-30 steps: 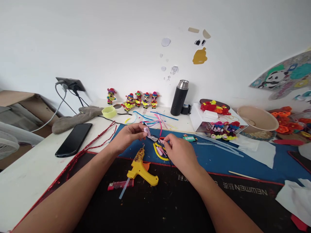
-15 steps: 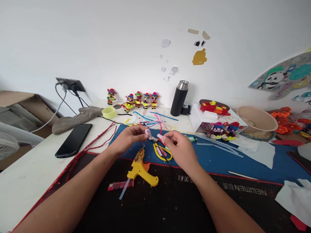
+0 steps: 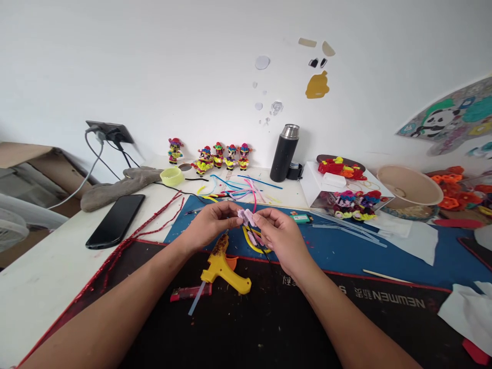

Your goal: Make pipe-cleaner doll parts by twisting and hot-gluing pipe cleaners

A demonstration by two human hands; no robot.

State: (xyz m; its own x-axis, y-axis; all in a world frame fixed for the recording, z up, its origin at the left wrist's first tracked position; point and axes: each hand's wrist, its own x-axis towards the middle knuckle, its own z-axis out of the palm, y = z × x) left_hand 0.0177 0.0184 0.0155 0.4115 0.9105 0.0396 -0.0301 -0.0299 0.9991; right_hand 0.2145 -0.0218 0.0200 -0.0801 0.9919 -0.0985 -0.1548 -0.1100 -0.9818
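Between thumb and fingertips, my left hand point(image 3: 212, 223) pinches a small pale lilac fuzzy piece point(image 3: 242, 216), which looks like bent pipe cleaner. My right hand point(image 3: 283, 238) grips a similar lilac fuzzy piece point(image 3: 250, 217) by its end. The two pieces meet or nearly meet; I cannot tell if they are joined. Just below the hands lie yellow-handled scissors point(image 3: 257, 250), partly hidden, with small pink pieces around the handle. A yellow glue gun point(image 3: 226, 275) with a clear glue stick rests on the black mat, beside a red lighter point(image 3: 183, 293).
Several colourful pipe-cleaner figures point(image 3: 203, 161) stand along the wall. Loose pipe cleaners point(image 3: 251, 192) lie behind my hands. A black thermos point(image 3: 284, 154) and a white box point(image 3: 309, 187) are at the back right. A phone point(image 3: 115, 221) and red glittery strands point(image 3: 132, 240) are at left.
Both hands have come closer together, bringing the two lilac pieces side by side. The scissors and glue gun have stayed in place.
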